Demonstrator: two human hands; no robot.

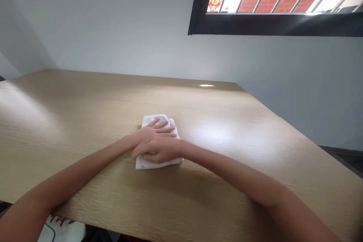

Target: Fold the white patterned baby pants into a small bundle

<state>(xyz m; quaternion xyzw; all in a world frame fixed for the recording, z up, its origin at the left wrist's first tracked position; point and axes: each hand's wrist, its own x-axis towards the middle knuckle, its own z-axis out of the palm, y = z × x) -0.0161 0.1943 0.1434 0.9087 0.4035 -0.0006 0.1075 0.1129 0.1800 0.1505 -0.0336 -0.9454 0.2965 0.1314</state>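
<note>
A folded white cloth (149,164) lies on the wooden table (241,132) near its middle. My left hand (159,130) rests flat on the far part of the cloth, fingers stretched out toward the right. My right hand (163,152) lies across the near part of the cloth, over my left wrist. Its fingers point left, held together and slightly bent, pressing down on the cloth. Both hands cover most of the cloth; only its far corner and near edge show.
The table runs wide to the left and right and meets a grey wall at the back. A dark-framed window (278,22) sits high on the right. A white item with red marks (64,228) shows below the table's near edge at lower left.
</note>
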